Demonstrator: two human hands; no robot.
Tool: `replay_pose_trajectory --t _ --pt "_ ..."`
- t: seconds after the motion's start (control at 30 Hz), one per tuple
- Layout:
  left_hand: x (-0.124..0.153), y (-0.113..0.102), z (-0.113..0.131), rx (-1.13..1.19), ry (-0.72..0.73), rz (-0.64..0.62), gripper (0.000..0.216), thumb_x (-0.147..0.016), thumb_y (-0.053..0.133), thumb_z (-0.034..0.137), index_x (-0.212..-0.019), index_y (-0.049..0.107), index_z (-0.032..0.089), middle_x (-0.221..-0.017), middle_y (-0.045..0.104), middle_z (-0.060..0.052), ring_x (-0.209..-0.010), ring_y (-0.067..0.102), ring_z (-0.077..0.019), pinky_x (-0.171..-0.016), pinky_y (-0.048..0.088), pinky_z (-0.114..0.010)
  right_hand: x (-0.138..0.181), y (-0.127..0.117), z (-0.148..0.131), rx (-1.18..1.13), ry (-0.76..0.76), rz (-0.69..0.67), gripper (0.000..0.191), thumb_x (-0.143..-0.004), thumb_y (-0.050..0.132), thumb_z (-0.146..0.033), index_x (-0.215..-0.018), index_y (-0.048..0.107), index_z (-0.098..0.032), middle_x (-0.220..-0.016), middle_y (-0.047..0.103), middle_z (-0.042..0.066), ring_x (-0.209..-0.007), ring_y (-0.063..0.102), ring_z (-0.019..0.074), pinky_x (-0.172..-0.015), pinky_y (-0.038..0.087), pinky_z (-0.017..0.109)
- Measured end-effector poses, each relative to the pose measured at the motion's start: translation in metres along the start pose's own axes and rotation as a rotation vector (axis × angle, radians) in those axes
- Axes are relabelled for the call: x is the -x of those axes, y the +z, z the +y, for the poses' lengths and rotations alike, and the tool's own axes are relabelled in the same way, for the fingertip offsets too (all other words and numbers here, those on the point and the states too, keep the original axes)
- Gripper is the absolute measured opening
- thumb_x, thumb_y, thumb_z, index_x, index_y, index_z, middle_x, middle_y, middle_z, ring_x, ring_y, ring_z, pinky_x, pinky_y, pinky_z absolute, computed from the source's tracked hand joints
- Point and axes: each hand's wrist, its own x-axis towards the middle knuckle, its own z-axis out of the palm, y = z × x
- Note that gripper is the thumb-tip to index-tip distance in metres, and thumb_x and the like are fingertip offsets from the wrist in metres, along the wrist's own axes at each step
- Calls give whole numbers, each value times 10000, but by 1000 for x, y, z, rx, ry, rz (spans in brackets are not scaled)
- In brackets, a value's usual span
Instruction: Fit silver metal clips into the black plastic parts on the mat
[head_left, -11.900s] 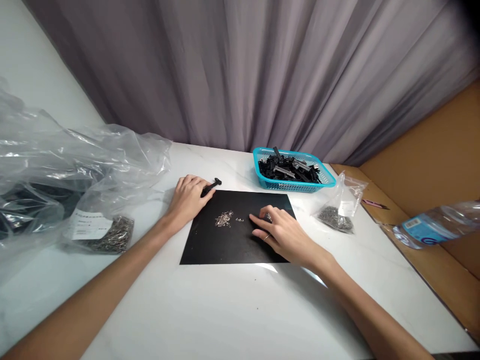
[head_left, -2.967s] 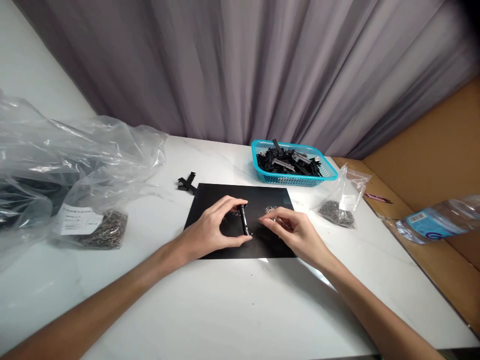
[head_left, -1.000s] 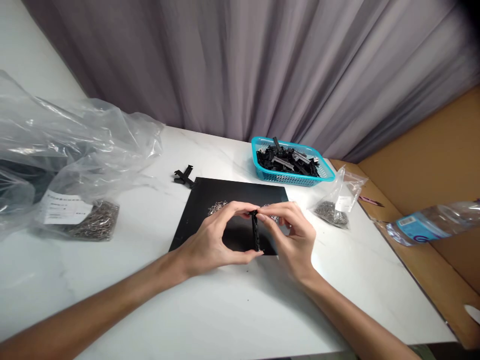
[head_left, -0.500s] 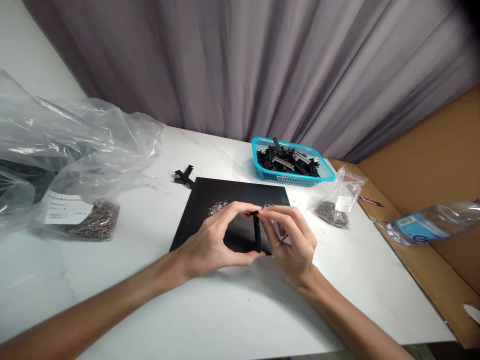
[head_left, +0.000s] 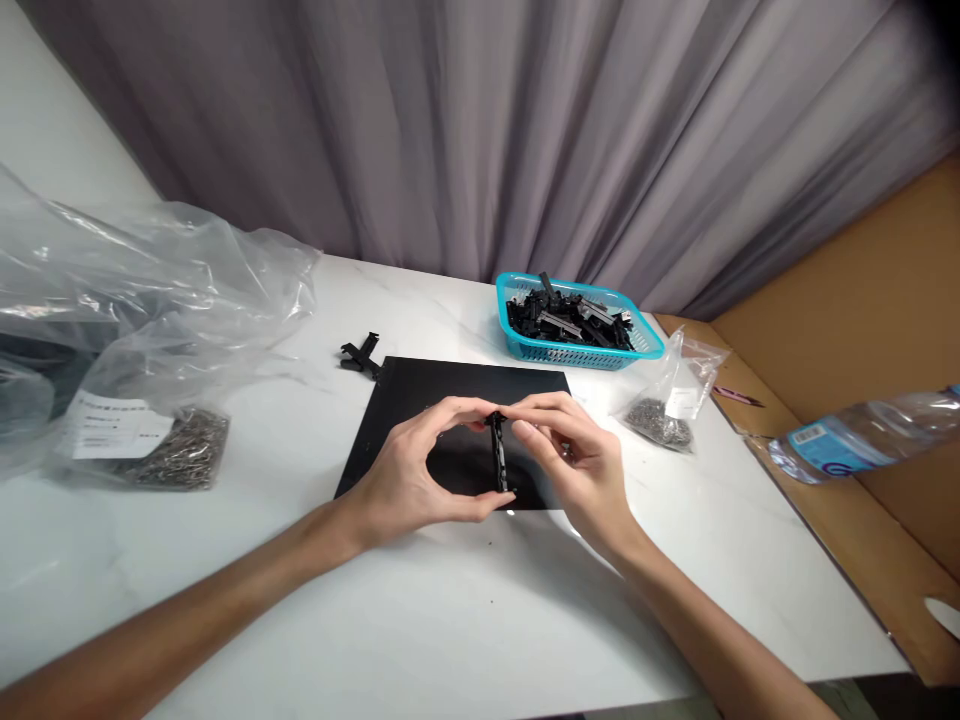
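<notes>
My left hand (head_left: 409,475) holds a narrow black plastic part (head_left: 500,458) lengthwise, thumb at its near end and fingers at its far end. My right hand (head_left: 585,460) is closed at the far end of the part, its index finger and thumb on or right beside it. Something small and shiny shows by the curled fingers of that hand, too unclear to name. Both hands are above a black mat (head_left: 457,375), which they partly cover. Beyond its left corner, several similar black parts (head_left: 361,356) lie crossed together.
A blue basket (head_left: 581,355) of black parts stands at the back. Clear bags of small metal pieces lie left (head_left: 184,450) and right (head_left: 660,422). Large clear plastic (head_left: 225,260) covers the far left. At right are a pen (head_left: 739,397), a plastic bottle (head_left: 862,440) and cardboard (head_left: 847,300).
The black part has turned slightly and shows more of a shiny face. My right fingers have shifted at its far end, and the thin metal piece seen under them is now mostly hidden.
</notes>
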Motion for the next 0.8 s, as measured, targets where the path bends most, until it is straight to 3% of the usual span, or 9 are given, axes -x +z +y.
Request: replay_pose_trajectory --t 0.1,0.23,0.47,0.63,0.8 --pt "0 0 1 0 -6 -17 691 -647 928 310 -1252 613 202 -1131 752 -83 -1012 739 -245 -937 652 -387 -3 -3 3 -94 143 7 207 -959 692 -379 -1089 809 -267 -907 699 33 -647 520 128 -534 398 274" --pt "1 1 -1 29 3 -55 704 -647 927 288 -1266 601 211 -1145 748 -83 -1045 741 -259 -991 640 -426 -6 -5 7 -131 286 33 241 -864 797 -449 -1014 830 -265 -618 537 -37 -559 366 115 -515 312 273" --pt "-1 3 -4 88 6 -98 681 -659 919 259 -1262 606 212 -1149 748 -79 -1048 750 -255 -1015 638 -433 -9 -7 8 -198 380 -4 277 -805 834 -467 -972 832 -246 -818 722 18 -614 430 120 -541 334 273" --pt "0 4 -4 106 19 -84 654 -644 919 229 -1225 620 204 -1121 748 -67 -1015 766 -248 -1004 653 -421 -10 -5 10 -170 377 -34 280 -796 838 -460 -962 835 -235 -692 646 -13 -570 334 107 -521 265 275" --pt "0 4 -5 113 49 -101 624 -669 910 211 -1228 635 192 -1156 747 -71 -1023 780 -249 -1028 644 -404 -11 -2 9 -171 357 -59 278 -790 844 -447 -953 829 -223 -695 608 -18 -574 300 103 -515 239 275"
